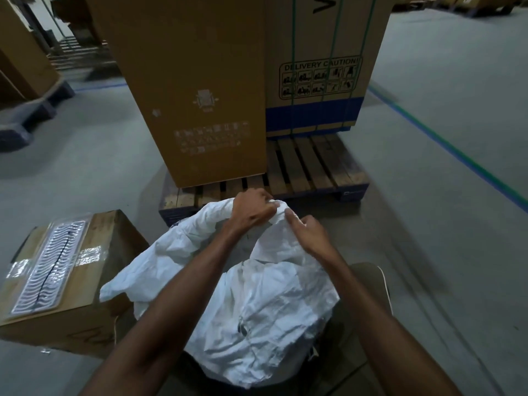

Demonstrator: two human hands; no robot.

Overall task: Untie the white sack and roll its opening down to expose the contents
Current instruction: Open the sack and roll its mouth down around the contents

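White sack (257, 304) sits low in the middle of view, between the person's forearms, crumpled, its top bunched up at the far side. Part of the fabric flops out to the left, over toward a taped cardboard box (65, 284) on the floor (428, 195).

Left hand (253, 208) curled tight, fingers pinching the gathered neck of the sack at its top. Right hand (310, 234) just beside it, fingers bent and pressed on the same bunched fabric from the right side. The two hands nearly touch. Tie itself too small to make out.

Beyond the sack: wooden pallet (314, 170) carrying two tall cartons (194, 90), the right one strapped with green bands.
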